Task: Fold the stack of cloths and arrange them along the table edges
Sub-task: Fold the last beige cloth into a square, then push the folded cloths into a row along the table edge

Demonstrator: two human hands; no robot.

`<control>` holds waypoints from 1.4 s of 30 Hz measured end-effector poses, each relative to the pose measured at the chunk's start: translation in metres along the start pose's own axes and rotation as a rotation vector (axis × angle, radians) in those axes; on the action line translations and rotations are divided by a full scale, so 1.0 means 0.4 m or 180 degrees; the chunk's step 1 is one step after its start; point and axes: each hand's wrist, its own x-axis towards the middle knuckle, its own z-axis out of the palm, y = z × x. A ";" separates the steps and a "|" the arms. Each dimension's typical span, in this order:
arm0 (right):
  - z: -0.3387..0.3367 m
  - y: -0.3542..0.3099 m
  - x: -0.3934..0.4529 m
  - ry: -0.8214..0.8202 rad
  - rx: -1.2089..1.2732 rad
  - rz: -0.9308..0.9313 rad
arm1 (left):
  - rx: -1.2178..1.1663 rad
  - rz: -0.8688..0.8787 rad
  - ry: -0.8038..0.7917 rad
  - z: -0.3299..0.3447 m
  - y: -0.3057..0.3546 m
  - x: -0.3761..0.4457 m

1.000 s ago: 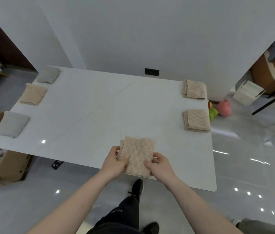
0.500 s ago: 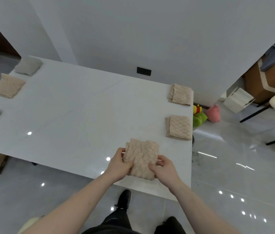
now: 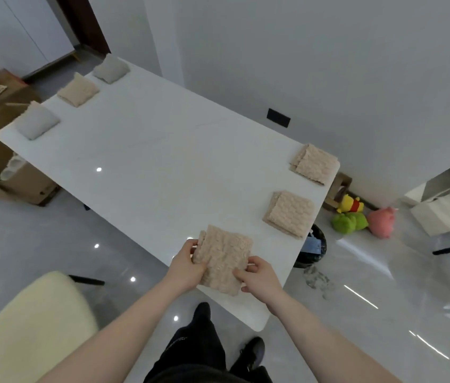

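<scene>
Head view: folded beige cloth [image 3: 222,259] held flat at the near right corner of the counter [image 3: 163,161], between both hands. Best set down square to the right edge, spaced from the middle beige cloth [image 3: 290,212] as that one sits from the far beige cloth [image 3: 314,164], layers kept aligned while letting go. Left hand [image 3: 186,265] closed on the cloth's left edge, thumb on top, fingers under; right hand [image 3: 259,277] pinching the near right corner. Both forearms reaching forward, wrists low, palms turned inward. Three more folded cloths, grey [image 3: 37,124], beige [image 3: 78,91], grey [image 3: 110,69], along the left edge.
</scene>
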 end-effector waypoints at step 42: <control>-0.420 0.084 0.330 0.1017 -0.3389 -0.1484 | 0.2619 0.1025 0.0271 0.516 -0.125 0.026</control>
